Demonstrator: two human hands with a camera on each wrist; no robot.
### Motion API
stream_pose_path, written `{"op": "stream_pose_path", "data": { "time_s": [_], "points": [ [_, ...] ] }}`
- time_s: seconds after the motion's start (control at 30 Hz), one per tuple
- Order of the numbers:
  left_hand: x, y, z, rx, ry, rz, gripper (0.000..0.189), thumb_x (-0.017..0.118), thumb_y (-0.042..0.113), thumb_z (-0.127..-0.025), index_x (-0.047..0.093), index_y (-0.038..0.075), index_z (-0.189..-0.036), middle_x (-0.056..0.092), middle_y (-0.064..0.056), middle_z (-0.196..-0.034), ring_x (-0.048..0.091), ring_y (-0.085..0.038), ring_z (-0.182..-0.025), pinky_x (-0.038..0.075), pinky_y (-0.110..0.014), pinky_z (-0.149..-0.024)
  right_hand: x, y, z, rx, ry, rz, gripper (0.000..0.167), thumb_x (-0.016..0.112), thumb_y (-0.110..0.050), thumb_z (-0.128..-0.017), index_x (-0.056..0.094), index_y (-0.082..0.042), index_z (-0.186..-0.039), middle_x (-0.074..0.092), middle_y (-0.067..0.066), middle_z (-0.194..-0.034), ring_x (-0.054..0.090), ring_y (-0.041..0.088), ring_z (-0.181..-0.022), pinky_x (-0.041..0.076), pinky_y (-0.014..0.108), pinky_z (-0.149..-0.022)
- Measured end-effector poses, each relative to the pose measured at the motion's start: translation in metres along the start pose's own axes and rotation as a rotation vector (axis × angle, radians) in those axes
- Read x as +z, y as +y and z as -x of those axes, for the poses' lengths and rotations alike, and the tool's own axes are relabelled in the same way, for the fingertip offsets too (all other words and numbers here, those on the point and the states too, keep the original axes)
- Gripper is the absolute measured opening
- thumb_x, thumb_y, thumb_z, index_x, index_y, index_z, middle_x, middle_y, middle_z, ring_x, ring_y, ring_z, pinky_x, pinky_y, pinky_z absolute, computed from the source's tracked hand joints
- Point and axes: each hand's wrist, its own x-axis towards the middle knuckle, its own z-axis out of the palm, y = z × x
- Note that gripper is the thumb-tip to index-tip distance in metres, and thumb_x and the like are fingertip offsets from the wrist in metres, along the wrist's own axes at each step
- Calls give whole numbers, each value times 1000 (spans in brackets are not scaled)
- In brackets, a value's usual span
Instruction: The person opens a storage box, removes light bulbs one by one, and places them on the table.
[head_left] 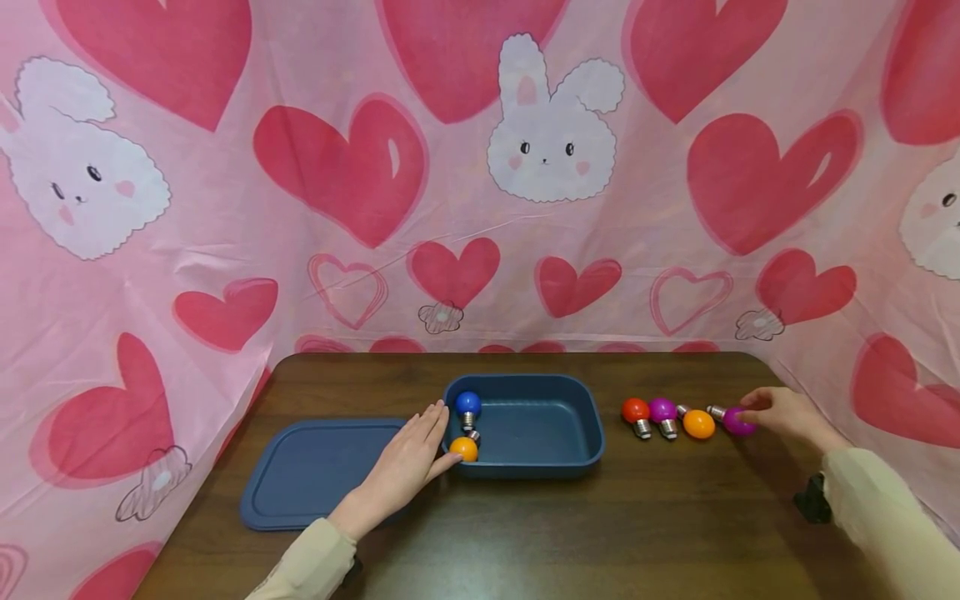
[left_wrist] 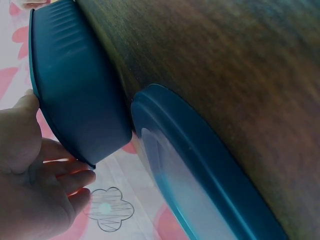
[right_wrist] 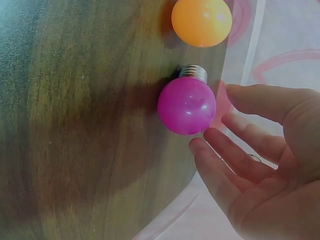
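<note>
My left hand (head_left: 401, 458) rests against the left rim of a dark blue rectangular container (head_left: 540, 471), its fingers straight. In the left wrist view, the thumb and fingers touch the container's outer edge. A blue bulb (head_left: 468, 405) and an orange bulb (head_left: 463, 450) lie inside, at the left end. Over on the right, my right hand (head_left: 787, 415) reaches to a purple bulb (head_left: 738, 422) lying at the end of a row. The right wrist view shows thumb and fingers spread beside that purple bulb (right_wrist: 186, 106), not closed round it.
A dark blue lid (head_left: 322, 471) lies flat left of the container. The row of bulbs on the wooden table (head_left: 570, 542) also has a red bulb (head_left: 635, 411), another purple bulb (head_left: 663, 411) and an orange bulb (head_left: 699, 424). A pink patterned cloth (head_left: 465, 217) hangs behind.
</note>
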Motion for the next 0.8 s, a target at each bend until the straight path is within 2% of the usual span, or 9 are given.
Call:
{"op": "stream_pose_path", "data": {
  "time_s": [0.4,0.57,0.8],
  "points": [
    [-2,1,0,-10,-12,1,72,55,47,-98,42,-4,-147,43,-20,-155,45,-33,-142,38,-47,-117,-3,1,-1,31,-17,-5,54,71,-32,-89,59,14,-115,66,31,-104,61,37,-90,51,61,-83],
    [-2,2,0,-12,-16,5,72,55,47,-98,42,-4,-147,43,-20,-155,45,-33,-142,38,-47,-117,0,3,-4,-8,0,7,47,72,-25,-88,61,14,-110,67,30,-100,61,35,-86,52,58,-81],
    [-2,2,0,-8,-8,5,70,56,46,-98,44,-4,-146,44,-20,-154,46,-33,-142,39,-47,-116,8,8,-7,12,31,-5,51,76,-26,-84,59,15,-109,67,30,-98,60,34,-83,54,56,-78]
  ]
}}
